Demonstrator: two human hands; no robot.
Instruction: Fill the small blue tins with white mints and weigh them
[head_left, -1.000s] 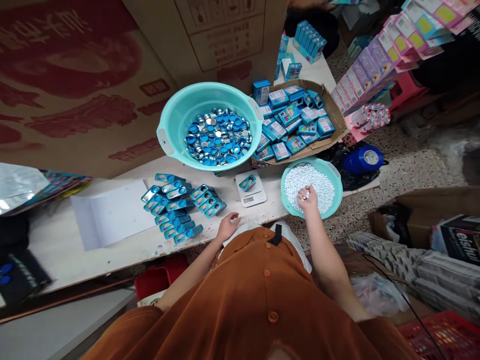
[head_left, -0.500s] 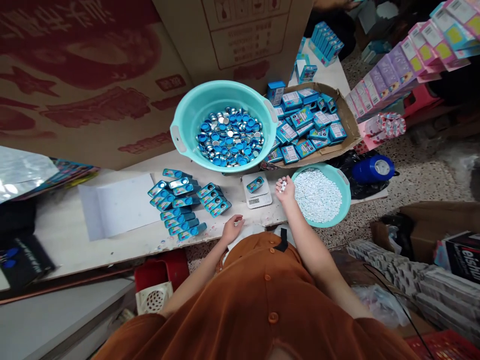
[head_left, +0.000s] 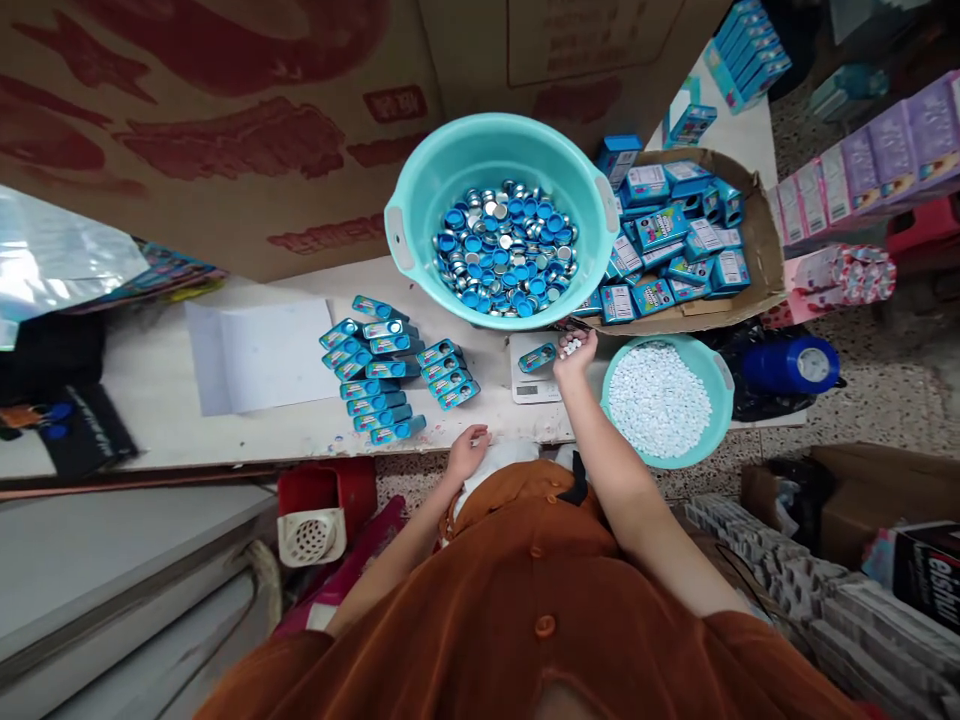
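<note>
My right hand (head_left: 576,362) is cupped around several small white candies (head_left: 572,347), right beside a blue tin (head_left: 537,357) with a hole in its top. That tin lies on a small white scale (head_left: 527,388); the hand covers part of the scale. To the right stands a turquoise basin (head_left: 724,430) full of the same white candies. My left hand (head_left: 469,452) rests at the table's front edge, fingers loosely apart and holding nothing. Left of the scale, a small group of blue tins (head_left: 448,375) stands near a larger group of tins (head_left: 379,400).
A large turquoise basin (head_left: 405,180) holds many blue and silver caps. Behind the scale, a cardboard tray (head_left: 766,250) is full of blue boxes. A big carton (head_left: 300,130) stands at the back. White paper (head_left: 262,355) lies on the table (head_left: 157,400) at left.
My right hand has moved from beside the scale to the tin on it, carrying the candies. My left hand stays at the table edge. The camera view has shifted.
</note>
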